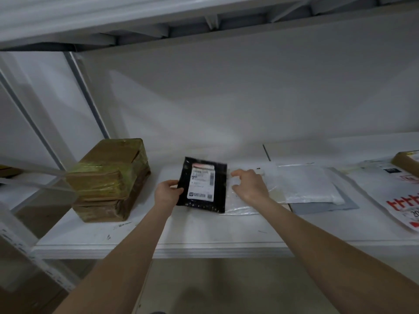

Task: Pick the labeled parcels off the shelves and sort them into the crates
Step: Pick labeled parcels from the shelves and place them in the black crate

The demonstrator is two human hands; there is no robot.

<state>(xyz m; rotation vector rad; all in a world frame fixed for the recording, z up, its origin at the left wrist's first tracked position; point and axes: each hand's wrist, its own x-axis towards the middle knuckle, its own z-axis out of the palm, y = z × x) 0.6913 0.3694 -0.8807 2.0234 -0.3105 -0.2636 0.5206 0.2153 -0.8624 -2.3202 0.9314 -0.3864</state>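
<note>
A flat black parcel (204, 185) with a white shipping label lies on the white shelf (181, 234), tilted slightly up at its left side. My left hand (166, 192) grips the parcel's left edge, thumb on top. My right hand (248, 185) hovers just right of the parcel with fingers spread, over a clear plastic bag (240, 203), holding nothing. Both bare forearms reach in from the bottom of the view.
A brown taped box (108, 180) stands left of the parcel. White and grey flat mailers (313, 189) lie to the right, then a white mailer with red print (394, 200) and a brown parcel corner (408, 163). An upper shelf (204, 26) hangs overhead.
</note>
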